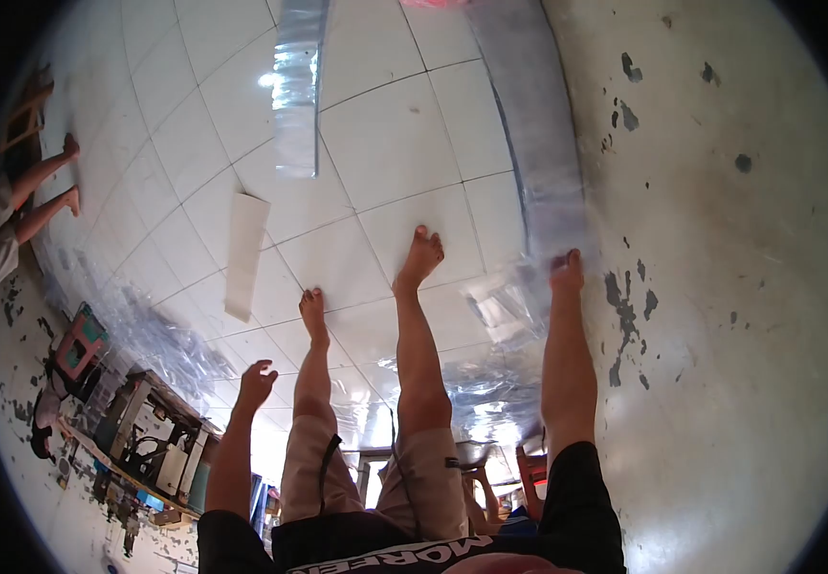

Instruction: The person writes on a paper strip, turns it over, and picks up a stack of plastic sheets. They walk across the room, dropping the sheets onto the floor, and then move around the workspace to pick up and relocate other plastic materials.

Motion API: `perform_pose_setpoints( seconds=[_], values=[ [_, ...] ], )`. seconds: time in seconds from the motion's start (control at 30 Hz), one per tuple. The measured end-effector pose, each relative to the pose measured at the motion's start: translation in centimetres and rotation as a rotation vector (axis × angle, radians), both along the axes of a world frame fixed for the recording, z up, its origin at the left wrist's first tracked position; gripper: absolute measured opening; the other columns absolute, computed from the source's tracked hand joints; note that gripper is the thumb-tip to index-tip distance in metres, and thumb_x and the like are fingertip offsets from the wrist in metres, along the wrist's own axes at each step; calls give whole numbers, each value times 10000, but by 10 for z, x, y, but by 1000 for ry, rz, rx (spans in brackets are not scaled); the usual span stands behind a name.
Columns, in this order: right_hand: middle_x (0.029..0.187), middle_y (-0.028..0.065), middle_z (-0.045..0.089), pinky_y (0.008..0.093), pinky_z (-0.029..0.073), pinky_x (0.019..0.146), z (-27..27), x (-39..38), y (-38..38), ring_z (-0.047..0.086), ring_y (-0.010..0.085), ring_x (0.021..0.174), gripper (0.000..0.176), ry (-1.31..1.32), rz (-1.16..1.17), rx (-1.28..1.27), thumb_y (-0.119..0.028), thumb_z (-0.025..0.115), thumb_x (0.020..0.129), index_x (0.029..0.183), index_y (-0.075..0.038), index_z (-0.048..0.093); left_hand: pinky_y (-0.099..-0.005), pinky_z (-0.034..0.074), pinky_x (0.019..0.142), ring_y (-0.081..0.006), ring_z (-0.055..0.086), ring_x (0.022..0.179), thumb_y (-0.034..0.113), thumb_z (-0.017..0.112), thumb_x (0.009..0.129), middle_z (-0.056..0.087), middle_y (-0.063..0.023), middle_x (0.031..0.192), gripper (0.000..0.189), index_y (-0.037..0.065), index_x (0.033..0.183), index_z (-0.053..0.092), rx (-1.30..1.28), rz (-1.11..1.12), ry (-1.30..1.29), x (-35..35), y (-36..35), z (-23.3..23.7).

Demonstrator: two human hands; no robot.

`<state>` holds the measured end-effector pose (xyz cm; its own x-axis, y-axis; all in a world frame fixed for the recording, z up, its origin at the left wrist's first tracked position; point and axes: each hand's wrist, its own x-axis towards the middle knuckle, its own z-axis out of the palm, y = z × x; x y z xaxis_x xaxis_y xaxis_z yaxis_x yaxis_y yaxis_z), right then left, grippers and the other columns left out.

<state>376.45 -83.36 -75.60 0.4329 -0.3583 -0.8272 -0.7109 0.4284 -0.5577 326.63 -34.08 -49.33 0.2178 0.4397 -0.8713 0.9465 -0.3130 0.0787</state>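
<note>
My left hand (259, 383) is over the tiled floor to the left of my legs, fingers curved and apart, holding nothing. On the right, my right hand (567, 272) is closed at the near end of a long stack of clear plastic sheeting (540, 124) that runs along the wall. Its fingers seem to grip a clear plastic bag (507, 304), which spreads from the hand towards my right foot (421, 256). The exact grip is blurred. A narrow stack of clear plastic (296, 105) lies farther ahead, and a pale flat strip (246, 256) is nearer my left foot (312, 311).
A worn wall with peeling paint (720, 287) borders the right side. Crumpled clear plastic (160, 330) lies to the left, beside a cluttered wooden table (160, 440). Another person's legs (45, 182) show at the far left. Something pink (433, 3) is at the top edge.
</note>
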Motion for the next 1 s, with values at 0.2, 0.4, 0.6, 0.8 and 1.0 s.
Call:
perform_pose_setpoints(
  seconds=[0.2,0.4,0.6,0.8,1.0],
  values=[
    [1007,19,580,339,444,748,3,-1,-7,537,184,884,285,48,104,-141,-328,567,871,1068,-122,561,-288,489,713,-182,624,787,132,583,815,657,-120,867,287,9,1074,590,-78,300,-76,-16,-29,23],
    [1100,88,557,352,392,895,-8,-22,-41,510,263,1018,533,439,314,-438,-374,652,788,1174,-34,514,-275,491,697,-154,604,782,136,557,834,636,-121,924,347,-5,1150,538,-131,415,-69,-22,-51,34],
    [1171,181,530,385,371,958,33,-25,43,479,327,1115,547,-12,1302,-1133,-259,661,745,1196,0,490,-322,484,734,-207,602,863,198,570,847,626,-147,942,397,-24,1169,507,-177,453,15,25,-70,56],
    [1217,200,494,400,359,986,-7,25,168,448,341,1155,573,-395,1815,-787,-197,653,745,1247,-17,443,-419,436,864,-357,532,1010,219,644,756,549,-226,1079,539,9,1217,461,-87,218,62,-3,-130,28],
    [1317,204,424,379,330,1016,-51,113,283,392,326,1235,651,-317,1779,-582,-313,639,800,1320,-23,376,-465,380,921,-402,430,1085,244,636,745,464,-239,1160,517,18,1181,473,-33,221,223,15,-159,22]
  ],
)
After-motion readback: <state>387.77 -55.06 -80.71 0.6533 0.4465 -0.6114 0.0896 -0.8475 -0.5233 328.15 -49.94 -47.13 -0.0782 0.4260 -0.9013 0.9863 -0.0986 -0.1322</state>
